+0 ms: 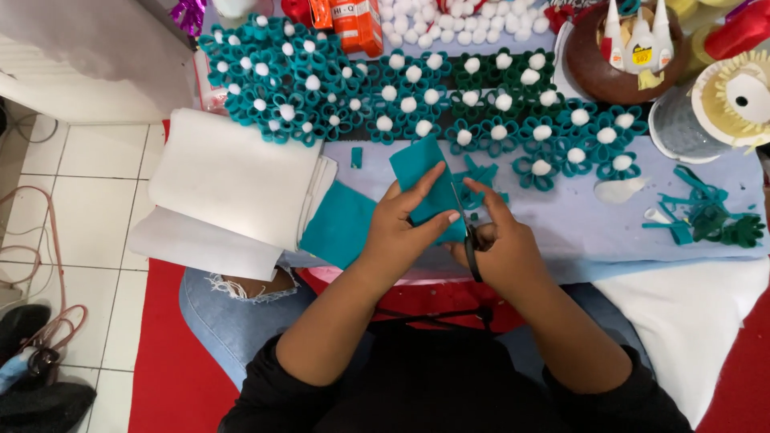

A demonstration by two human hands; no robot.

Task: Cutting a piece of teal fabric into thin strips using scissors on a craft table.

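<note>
Seen from the head camera, looking straight down: left hand [399,232] closed on a teal felt piece [425,183], thumb and fingers pinching its lower edge, the sheet tilted up above the pale blue counter [561,220]. Right hand [501,252] wrapped around black-handled scissors [467,236], blades pointing up along the felt's right edge, just touching it (whether the blades are parted cannot be told). Just beyond the blades, a small heap of teal felt offcuts [480,178] lying on the counter. Beside the left hand, a larger teal felt sheet [343,224] lying flat, partly tucked under a stack of white sheets [237,184] that overhangs the counter's left edge. Across the far side, rows of teal felt flowers [417,100] with white pompom centres, packed close, touching one another. Further back, a cluster of loose white pompoms [457,20] and an orange box [357,24]. To the right, a grey spool [682,124] next to a cream ribbon roll [742,96], plus more teal scraps [710,216] near the counter's right edge. Below, blue jeans [233,309] and red floor covering [172,361].
</note>
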